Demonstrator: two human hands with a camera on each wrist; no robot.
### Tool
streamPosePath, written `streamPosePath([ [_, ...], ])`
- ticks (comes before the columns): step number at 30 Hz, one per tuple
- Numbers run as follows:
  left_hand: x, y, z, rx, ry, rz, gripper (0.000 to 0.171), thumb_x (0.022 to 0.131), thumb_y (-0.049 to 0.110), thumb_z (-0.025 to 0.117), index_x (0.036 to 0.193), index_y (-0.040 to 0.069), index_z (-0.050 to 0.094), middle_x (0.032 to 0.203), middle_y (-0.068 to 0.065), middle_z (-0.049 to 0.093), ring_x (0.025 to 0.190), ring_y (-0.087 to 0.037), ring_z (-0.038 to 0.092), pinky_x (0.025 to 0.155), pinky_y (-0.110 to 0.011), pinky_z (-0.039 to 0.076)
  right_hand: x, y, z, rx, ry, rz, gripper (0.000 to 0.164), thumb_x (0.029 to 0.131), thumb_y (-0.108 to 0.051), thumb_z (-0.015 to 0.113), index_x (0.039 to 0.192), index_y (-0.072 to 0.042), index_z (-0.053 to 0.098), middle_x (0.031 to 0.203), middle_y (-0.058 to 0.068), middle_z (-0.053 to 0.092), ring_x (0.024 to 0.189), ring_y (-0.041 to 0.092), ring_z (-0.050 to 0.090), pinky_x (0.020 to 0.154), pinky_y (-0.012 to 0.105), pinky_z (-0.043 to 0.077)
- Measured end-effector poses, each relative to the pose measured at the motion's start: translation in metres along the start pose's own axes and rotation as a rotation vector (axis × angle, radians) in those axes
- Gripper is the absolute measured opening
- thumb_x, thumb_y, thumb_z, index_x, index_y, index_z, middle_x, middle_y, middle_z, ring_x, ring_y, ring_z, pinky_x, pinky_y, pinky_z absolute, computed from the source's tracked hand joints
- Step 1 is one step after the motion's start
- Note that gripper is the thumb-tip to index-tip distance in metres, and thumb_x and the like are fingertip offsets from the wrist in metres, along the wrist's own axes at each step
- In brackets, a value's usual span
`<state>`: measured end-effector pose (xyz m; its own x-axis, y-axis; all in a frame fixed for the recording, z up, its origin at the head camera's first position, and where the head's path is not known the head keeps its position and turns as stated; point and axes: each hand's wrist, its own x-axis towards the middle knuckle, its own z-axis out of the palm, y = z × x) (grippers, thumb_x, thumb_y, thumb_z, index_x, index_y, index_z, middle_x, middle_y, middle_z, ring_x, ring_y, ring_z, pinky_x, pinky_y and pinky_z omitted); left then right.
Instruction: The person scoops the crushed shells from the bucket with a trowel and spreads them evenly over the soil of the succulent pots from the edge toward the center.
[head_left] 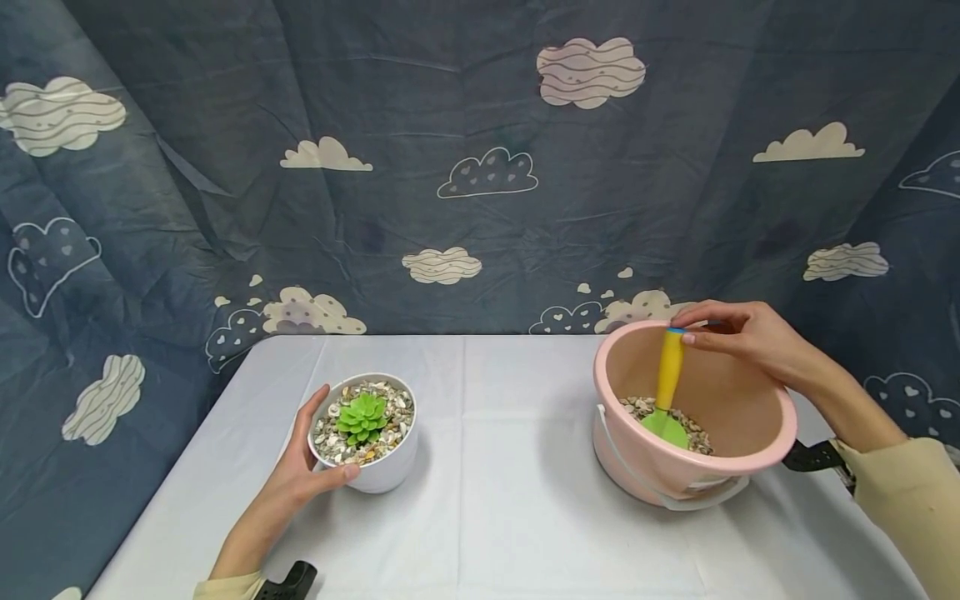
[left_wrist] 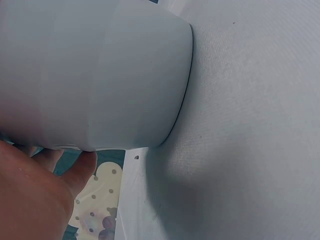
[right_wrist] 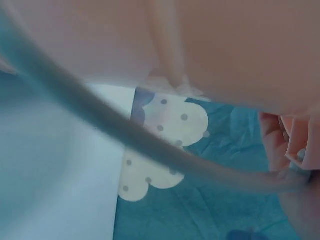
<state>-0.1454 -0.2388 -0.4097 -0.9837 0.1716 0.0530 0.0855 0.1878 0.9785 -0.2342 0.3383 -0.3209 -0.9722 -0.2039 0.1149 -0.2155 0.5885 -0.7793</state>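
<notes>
A white flower pot [head_left: 393, 471] stands on the table at the left, filled to near its rim with small pebbles [head_left: 401, 408] around a green artificial succulent [head_left: 363, 418]. My left hand [head_left: 300, 471] grips the pot's near left side, thumb in front and fingers along the left. In the left wrist view, fingertips [left_wrist: 85, 167] press against its smooth wall. On the right, a toy shovel [head_left: 670, 371] with yellow handle and green blade leans inside a pink bucket [head_left: 652, 475], blade down on pebbles. My right hand [head_left: 742, 337] pinches the handle's blue-tipped top over the bucket's rim.
The bucket's pale carrying handle [head_left: 630, 475] hangs down its front; the right wrist view shows the bail [right_wrist: 165, 160] crossing close to the camera. A white cloth covers the table [head_left: 502, 467]. Behind it hangs a dark blue cloud-patterned curtain [head_left: 420, 92].
</notes>
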Motion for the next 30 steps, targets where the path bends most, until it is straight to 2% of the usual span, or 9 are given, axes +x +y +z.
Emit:
streamPosePath([
  [5, 0.0, 0.0, 0.0, -0.001, -0.002, -0.003, 0.105, 0.078, 0.007, 0.076, 0.157, 0.03, 0.011, 0.162, -0.009, -0.001, 0.145, -0.042, 0.006, 0.11, -0.066, 0.01, 0.0, 0.003, 0.0, 0.002, -0.01, -0.012, 0.031, 0.091, -0.02, 0.073, 0.119, -0.007, 0.07, 0.114, -0.004, 0.066, 0.093, 0.02, 0.065, 0.074, 0.029, 0.057],
  [13, 0.001, 0.002, 0.001, 0.001, -0.009, -0.012, 0.104, 0.08, 0.009, 0.076, 0.158, 0.029, 0.009, 0.162, -0.009, 0.002, 0.145, -0.041, 0.009, 0.108, -0.07, 0.006, -0.001, 0.003, 0.0, -0.014, -0.001, -0.011, 0.031, 0.091, -0.021, 0.072, 0.119, -0.007, 0.07, 0.113, -0.006, 0.066, 0.092, 0.021, 0.064, 0.072, 0.029, 0.056],
  [19, 0.002, 0.002, 0.0, 0.002, -0.016, -0.016, 0.103, 0.08, 0.008, 0.076, 0.158, 0.027, 0.01, 0.162, -0.011, 0.003, 0.144, -0.041, 0.01, 0.108, -0.069, 0.007, -0.003, 0.005, 0.001, 0.007, 0.014, -0.023, 0.031, 0.092, -0.018, 0.072, 0.12, -0.005, 0.069, 0.113, -0.006, 0.067, 0.094, 0.015, 0.064, 0.075, 0.027, 0.056],
  [25, 0.002, 0.002, -0.001, 0.009, -0.025, -0.036, 0.104, 0.08, 0.009, 0.077, 0.158, 0.024, 0.009, 0.162, -0.013, 0.001, 0.144, -0.045, 0.01, 0.108, -0.07, 0.009, -0.007, 0.008, 0.0, 0.07, 0.037, 0.017, 0.039, 0.093, -0.017, 0.07, 0.129, -0.006, 0.063, 0.116, -0.008, 0.068, 0.102, 0.006, 0.063, 0.077, 0.025, 0.055],
  [28, 0.002, 0.001, -0.003, 0.017, -0.038, -0.036, 0.104, 0.08, 0.009, 0.077, 0.158, 0.022, 0.01, 0.162, -0.014, 0.002, 0.144, -0.045, 0.011, 0.108, -0.07, 0.009, -0.016, 0.008, -0.003, 0.025, 0.062, 0.03, 0.041, 0.095, -0.02, 0.067, 0.134, -0.009, 0.06, 0.119, -0.01, 0.065, 0.103, -0.001, 0.061, 0.077, 0.021, 0.054],
  [30, 0.001, 0.001, -0.005, 0.028, -0.058, -0.031, 0.102, 0.081, 0.009, 0.076, 0.158, 0.021, 0.011, 0.162, -0.014, 0.003, 0.144, -0.044, 0.011, 0.108, -0.069, 0.009, -0.025, 0.005, -0.004, -0.065, 0.083, 0.029, 0.044, 0.097, -0.025, 0.065, 0.137, -0.012, 0.057, 0.125, -0.006, 0.062, 0.105, -0.003, 0.058, 0.077, 0.017, 0.051],
])
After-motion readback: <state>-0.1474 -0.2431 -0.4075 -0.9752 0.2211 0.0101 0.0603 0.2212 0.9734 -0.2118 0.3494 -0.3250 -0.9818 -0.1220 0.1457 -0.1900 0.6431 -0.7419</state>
